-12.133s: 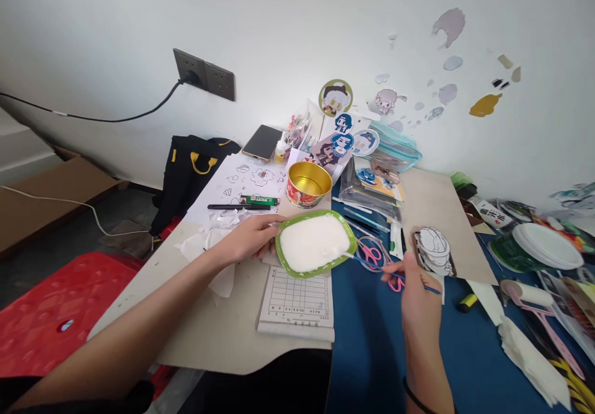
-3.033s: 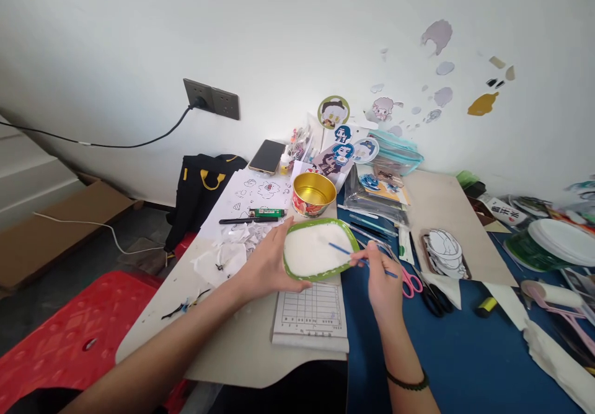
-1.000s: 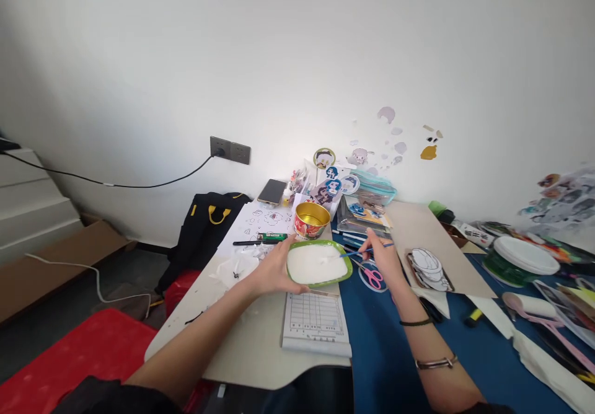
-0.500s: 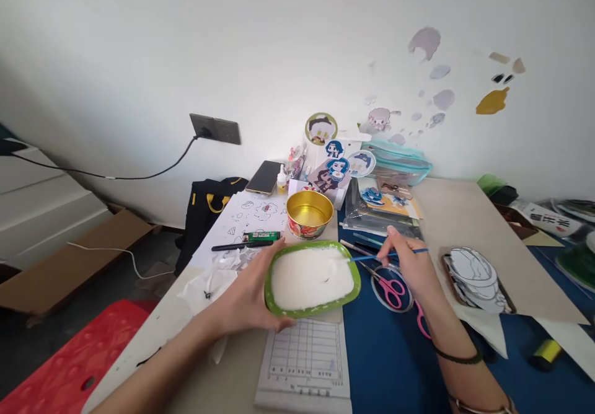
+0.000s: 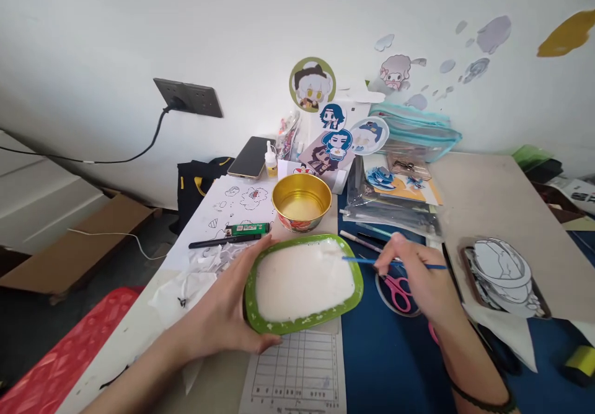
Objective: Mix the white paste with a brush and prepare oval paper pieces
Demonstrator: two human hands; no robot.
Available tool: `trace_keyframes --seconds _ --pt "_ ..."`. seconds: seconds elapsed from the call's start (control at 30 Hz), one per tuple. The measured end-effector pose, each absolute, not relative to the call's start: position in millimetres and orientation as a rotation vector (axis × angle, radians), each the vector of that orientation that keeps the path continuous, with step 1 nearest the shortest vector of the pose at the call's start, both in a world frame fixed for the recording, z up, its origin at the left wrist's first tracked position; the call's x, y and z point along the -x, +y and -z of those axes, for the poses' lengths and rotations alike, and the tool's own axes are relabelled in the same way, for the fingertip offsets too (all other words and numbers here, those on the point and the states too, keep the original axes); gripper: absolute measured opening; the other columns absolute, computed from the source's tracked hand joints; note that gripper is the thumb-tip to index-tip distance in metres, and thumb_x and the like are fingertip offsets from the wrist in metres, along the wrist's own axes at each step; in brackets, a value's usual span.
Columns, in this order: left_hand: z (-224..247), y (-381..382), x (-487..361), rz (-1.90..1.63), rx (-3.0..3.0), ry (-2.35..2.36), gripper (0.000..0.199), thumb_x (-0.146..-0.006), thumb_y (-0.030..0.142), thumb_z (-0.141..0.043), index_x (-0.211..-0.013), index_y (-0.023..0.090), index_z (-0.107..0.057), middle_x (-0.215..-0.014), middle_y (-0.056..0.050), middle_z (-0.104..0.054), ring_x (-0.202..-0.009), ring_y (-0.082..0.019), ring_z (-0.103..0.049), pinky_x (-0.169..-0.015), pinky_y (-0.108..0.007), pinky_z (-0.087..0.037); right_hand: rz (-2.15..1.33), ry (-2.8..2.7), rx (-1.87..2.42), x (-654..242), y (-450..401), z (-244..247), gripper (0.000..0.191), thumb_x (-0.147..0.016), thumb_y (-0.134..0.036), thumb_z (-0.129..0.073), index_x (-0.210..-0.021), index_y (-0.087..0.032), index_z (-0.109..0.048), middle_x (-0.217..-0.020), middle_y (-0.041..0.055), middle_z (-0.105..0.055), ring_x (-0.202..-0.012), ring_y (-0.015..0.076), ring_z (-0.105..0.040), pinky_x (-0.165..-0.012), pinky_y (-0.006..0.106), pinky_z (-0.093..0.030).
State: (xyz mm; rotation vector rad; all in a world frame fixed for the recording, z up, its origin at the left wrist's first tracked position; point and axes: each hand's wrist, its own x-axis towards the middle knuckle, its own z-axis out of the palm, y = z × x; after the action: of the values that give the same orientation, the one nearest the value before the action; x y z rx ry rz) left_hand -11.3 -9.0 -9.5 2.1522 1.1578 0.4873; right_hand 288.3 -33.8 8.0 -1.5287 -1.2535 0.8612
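**Full dish of white liquid held at the table's crowded middle**

The table [image 5: 493,197] fills the lower and right part of the frame, and its clutter is the main hazard: papers, tools and cut-outs lie close on every side of the work, so any spill would likely reach them.

The green dish [image 5: 304,324], low in the centre of the frame, is filled nearly to its rim with a white liquid or paste. It sits partly on a printed form pad [image 5: 297,377], which would probably soak first if the dish tips or slops over.

The left hand [image 5: 223,318] has its grip closed around the dish's near-left rim, thumb under the front edge and fingers along the side. A jolt or a lift from that one side could tilt it.

The gold tin bowl [image 5: 302,200] stands just beyond the dish, near enough to be knocked.

The right hand [image 5: 421,277], right of centre, pinches a thin blue brush [image 5: 395,264], grip shut on its shaft, tip reaching over the dish's far-right rim. A loaded tip carried away could drip on the pink scissors [image 5: 398,290] lying just beneath the hand, or on the drawing sheet [image 5: 223,206] at centre left.
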Motion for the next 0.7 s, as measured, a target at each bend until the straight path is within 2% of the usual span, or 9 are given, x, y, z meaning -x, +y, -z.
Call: trace_keyframes --seconds 0.3,0.43,0.5,0.6,0.7 --pt "11.6 -8.9 10.2 -0.525 -2.141 1.163 0.114 -0.047 0.027 -0.075 -0.142 0.030 -0.011 -0.145 -0.009 -0.030 -0.129 -0.038 -0.032 -0.106 -0.057 -0.026 -0.888 -1.256 1.528 -285.0 -33.4 -6.5 0.053 -0.088 -0.049 -0.044 -0.047 -0.021 -0.061 -0.045 0.0018 -0.057 -0.052 0.0147 -0.055 -0.060 0.028 -0.043" --pt "12.1 -6.9 12.5 -0.487 -2.178 1.140 0.115 -0.049 0.029 -0.075 -0.142 0.030 -0.008 -0.145 -0.010 -0.029 -0.129 -0.040 -0.033 -0.104 -0.058 -0.029 -0.888 -1.241 1.543 -286.9 -32.6 -5.4 0.051 -0.087 -0.050 -0.045 -0.049 -0.021 -0.063 -0.049 0.0028 -0.060 -0.055 0.0154 -0.057 -0.062 0.029 -0.043" --pt "12.0 -5.8 14.1 -0.455 -2.196 1.125 0.115 -0.050 0.030 -0.075 -0.142 0.030 -0.006 -0.146 -0.011 -0.028 -0.129 -0.040 -0.032 -0.104 -0.058 -0.030 -0.926 -1.227 1.526 -287.9 -32.6 -5.2 0.053 -0.088 -0.049 -0.045 -0.046 -0.021 -0.061 -0.044 0.0017 -0.056 -0.051 0.0141 -0.054 -0.060 0.028 -0.042" --pt "11.6 -5.0 15.8 -0.431 -2.201 1.127 0.115 -0.051 0.032 -0.075 -0.142 0.030 -0.005 -0.147 -0.010 -0.027 -0.130 -0.040 -0.031 -0.104 -0.057 -0.031 -0.830 -1.163 1.563 -288.5 -32.8 -4.9 0.052 -0.088 -0.049 -0.045 -0.047 -0.021 -0.062 -0.047 0.0015 -0.059 -0.053 0.0136 -0.055 -0.061 0.027 -0.042" --pt "11.5 -4.9 15.7 -0.425 -2.198 1.130 0.114 -0.051 0.032 -0.075 -0.142 0.030 -0.005 -0.147 -0.010 -0.027 -0.130 -0.039 -0.031 -0.104 -0.057 -0.030 -0.939 -1.229 1.513 -288.6 -32.6 -4.0 0.052 -0.088 -0.048 -0.045 -0.047 -0.021 -0.062 -0.047 0.0018 -0.058 -0.053 0.0142 -0.055 -0.060 0.027 -0.042"
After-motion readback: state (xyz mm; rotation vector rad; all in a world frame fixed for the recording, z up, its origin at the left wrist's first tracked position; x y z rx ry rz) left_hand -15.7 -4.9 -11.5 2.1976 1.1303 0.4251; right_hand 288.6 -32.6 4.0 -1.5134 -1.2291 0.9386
